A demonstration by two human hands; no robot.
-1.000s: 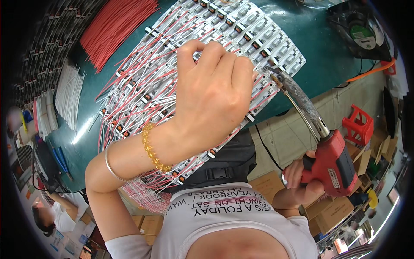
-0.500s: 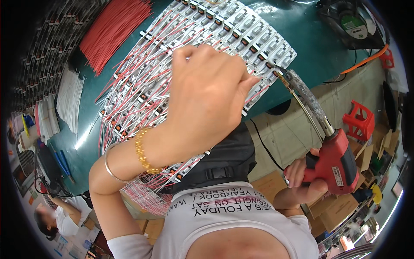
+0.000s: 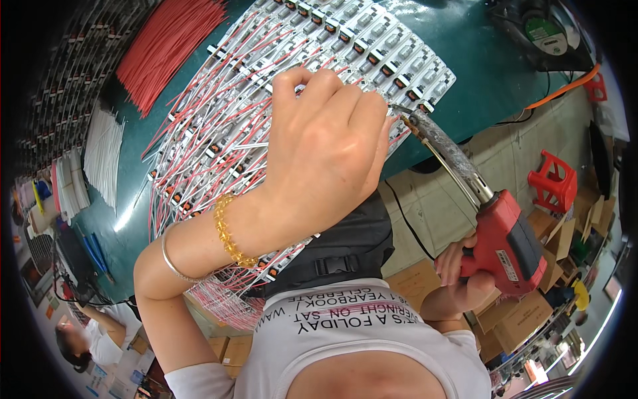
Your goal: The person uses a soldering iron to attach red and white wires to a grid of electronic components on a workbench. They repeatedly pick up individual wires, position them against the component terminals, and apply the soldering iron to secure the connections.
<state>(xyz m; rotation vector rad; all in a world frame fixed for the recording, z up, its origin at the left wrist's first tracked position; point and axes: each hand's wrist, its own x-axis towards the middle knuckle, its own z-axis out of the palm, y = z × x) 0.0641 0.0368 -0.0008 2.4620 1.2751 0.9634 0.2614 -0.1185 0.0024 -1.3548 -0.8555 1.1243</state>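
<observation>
My right hand (image 3: 465, 274) grips the handle of a red and black soldering gun (image 3: 510, 243). Its long barrel, with a thin metal feed tube alongside, points up and left, and its tip is close to the fingers of my left hand. My left hand (image 3: 325, 136) is held over a wide array of small white and metal parts (image 3: 382, 40) with black and orange pieces. Its fingers are curled and closed; the fingertips and whatever they pinch are hidden beneath the hand. Red and white wires (image 3: 226, 143) fan out leftward from the rows.
On the green table (image 3: 465, 86) lie a bundle of red wires (image 3: 166, 50) and a bundle of white wires (image 3: 103, 156). A black fan-like device (image 3: 541, 36) stands at the far right. A red stool (image 3: 553, 181) and cardboard boxes (image 3: 518, 322) are on the floor to the right.
The soldering gun has moved left and slightly up, bringing its tip nearer my left fingers. My left hand has shifted slightly right, and the array slightly left.
</observation>
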